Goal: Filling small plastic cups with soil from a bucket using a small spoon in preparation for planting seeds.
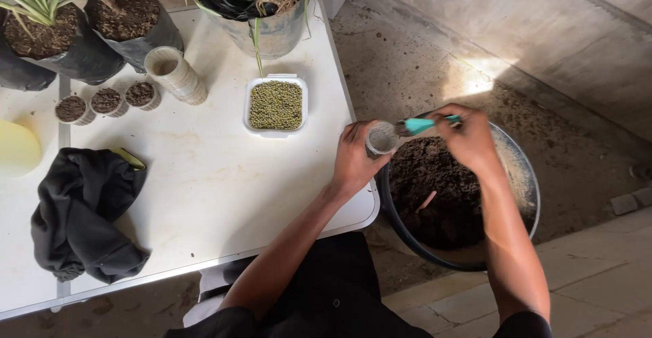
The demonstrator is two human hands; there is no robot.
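My left hand (354, 158) grips a small clear plastic cup (382, 139) at the table's right edge, above the rim of a large metal basin of dark soil (438, 195). In my right hand (468, 137) is a small trowel with a teal handle (422, 125); its tip reaches the cup's mouth. Three small cups filled with soil (105, 101) stand in a row at the left of the white table (204, 195). A stack of empty cups (175, 73) lies beside them. A white square tub of green beans (275, 105) rests mid-table.
Black grow bags with soil and plants (81, 32) line the table's back edge, with a metal bucket holding a plant (268, 19) to their right. A black cloth (81, 209) lies at the front left, a yellow object (17, 148) at the far left. Concrete floor and a wall lie right.
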